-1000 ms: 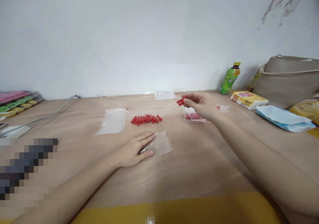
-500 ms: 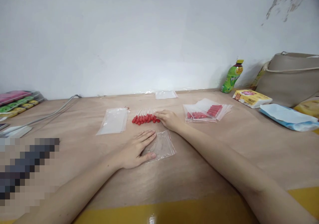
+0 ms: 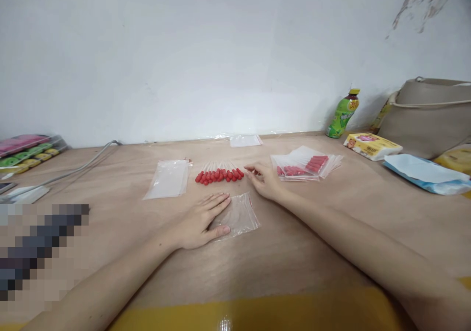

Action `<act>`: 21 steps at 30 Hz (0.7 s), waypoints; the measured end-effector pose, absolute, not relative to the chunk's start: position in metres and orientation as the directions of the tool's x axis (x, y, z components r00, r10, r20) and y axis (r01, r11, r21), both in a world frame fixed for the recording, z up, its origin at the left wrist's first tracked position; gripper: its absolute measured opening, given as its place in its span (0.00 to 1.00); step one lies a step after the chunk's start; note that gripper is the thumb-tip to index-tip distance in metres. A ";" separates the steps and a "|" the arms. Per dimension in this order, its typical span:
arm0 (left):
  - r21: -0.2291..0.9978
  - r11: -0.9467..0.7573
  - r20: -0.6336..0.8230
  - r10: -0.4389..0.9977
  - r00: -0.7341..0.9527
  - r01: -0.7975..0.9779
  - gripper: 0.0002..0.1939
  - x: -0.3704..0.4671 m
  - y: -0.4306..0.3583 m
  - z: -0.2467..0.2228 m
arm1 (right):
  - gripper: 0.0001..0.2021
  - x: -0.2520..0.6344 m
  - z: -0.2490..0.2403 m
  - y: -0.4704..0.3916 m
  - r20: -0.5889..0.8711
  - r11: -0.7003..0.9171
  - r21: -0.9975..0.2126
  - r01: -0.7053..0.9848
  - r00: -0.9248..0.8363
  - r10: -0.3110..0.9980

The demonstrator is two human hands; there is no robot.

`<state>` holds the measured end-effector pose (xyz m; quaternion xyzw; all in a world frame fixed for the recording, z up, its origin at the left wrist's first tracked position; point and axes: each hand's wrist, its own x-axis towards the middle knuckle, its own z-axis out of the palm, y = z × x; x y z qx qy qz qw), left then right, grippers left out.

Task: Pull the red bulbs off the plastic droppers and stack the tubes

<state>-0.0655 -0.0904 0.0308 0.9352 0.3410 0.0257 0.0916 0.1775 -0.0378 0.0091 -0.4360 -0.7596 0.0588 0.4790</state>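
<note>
Several red-tipped white sticks (image 3: 220, 175) lie side by side on the table, red ends toward me. My left hand (image 3: 204, 220) rests flat with fingers spread, over the left part of a clear zip bag (image 3: 241, 216). Just right of the sticks is my right hand (image 3: 265, 180), its thumb and forefinger curved and a little apart, nothing visible between them. To its right lies a pile of clear bags (image 3: 305, 164) with red-tipped sticks inside. A stack of flat bags (image 3: 167, 179) sits left of the loose sticks.
More bags (image 3: 246, 140) lie by the wall. At the right are a green bottle (image 3: 343, 115), a yellow tissue pack (image 3: 371, 146), a blue-white packet (image 3: 427, 174) and a grey bag (image 3: 429, 117). A cable (image 3: 83, 166) and colourful packs (image 3: 29, 152) are on the left.
My right hand has moved right, off the loose sticks, and its thumb and forefinger have parted. More red tips now show at the row's right end. My left hand has stayed on the bag.
</note>
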 end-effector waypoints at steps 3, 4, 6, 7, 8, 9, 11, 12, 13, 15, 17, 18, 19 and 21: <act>0.192 -0.751 -0.014 0.642 0.767 0.632 0.36 -0.065 -0.091 0.031 | 0.10 0.181 0.009 -0.069 0.636 0.626 -0.543 0.559 -0.213 0.742; 0.197 -0.752 -0.012 0.639 0.769 0.629 0.36 -0.065 -0.091 0.031 | 0.11 0.182 0.010 -0.081 0.609 0.655 -0.547 0.522 -0.289 0.739; 0.215 -0.754 -0.002 0.635 0.773 0.620 0.36 -0.066 -0.091 0.031 | 0.16 0.184 0.012 -0.100 0.521 0.707 -0.512 0.489 -0.477 0.708; 0.231 -0.753 0.003 0.634 0.773 0.617 0.36 -0.066 -0.091 0.031 | 0.17 0.185 0.013 -0.107 0.480 0.729 -0.480 0.488 -0.550 0.684; 0.253 -0.747 0.009 0.637 0.771 0.615 0.35 -0.065 -0.091 0.031 | 0.18 0.186 0.014 -0.112 0.439 0.746 -0.447 0.493 -0.606 0.663; 0.285 -0.734 0.020 0.647 0.762 0.616 0.34 -0.065 -0.091 0.031 | 0.18 0.187 0.014 -0.116 0.406 0.758 -0.418 0.501 -0.644 0.649; 0.383 -0.675 0.074 0.703 0.708 0.630 0.28 -0.064 -0.090 0.030 | 0.18 0.188 0.013 -0.118 0.365 0.769 -0.385 0.510 -0.681 0.634; 0.443 -0.631 0.113 0.744 0.658 0.637 0.25 -0.064 -0.088 0.028 | 0.18 0.188 0.012 -0.118 0.358 0.773 -0.378 0.510 -0.689 0.630; 0.497 -0.583 0.154 0.788 0.596 0.643 0.23 -0.064 -0.086 0.026 | 0.17 0.188 0.012 -0.118 0.362 0.778 -0.374 0.505 -0.693 0.624; 0.559 -0.500 0.209 0.857 0.471 0.661 0.20 -0.065 -0.080 0.022 | 0.17 0.187 0.012 -0.116 0.392 0.792 -0.362 0.492 -0.690 0.608; 0.559 -0.450 0.218 0.890 0.400 0.696 0.19 -0.066 -0.075 0.019 | 0.16 0.190 0.013 -0.112 0.452 0.787 -0.340 0.515 -0.644 0.616; 0.549 -0.436 0.207 0.897 0.390 0.713 0.18 -0.067 -0.073 0.018 | 0.15 0.194 0.015 -0.110 0.491 0.769 -0.318 0.554 -0.598 0.634; 0.540 -0.429 0.185 0.900 0.395 0.724 0.17 -0.067 -0.071 0.018 | 0.13 0.199 0.016 -0.106 0.530 0.735 -0.288 0.614 -0.537 0.656; 0.542 -0.428 0.135 0.894 0.428 0.723 0.14 -0.068 -0.072 0.019 | 0.11 0.215 0.020 -0.097 0.604 0.602 -0.205 0.772 -0.384 0.698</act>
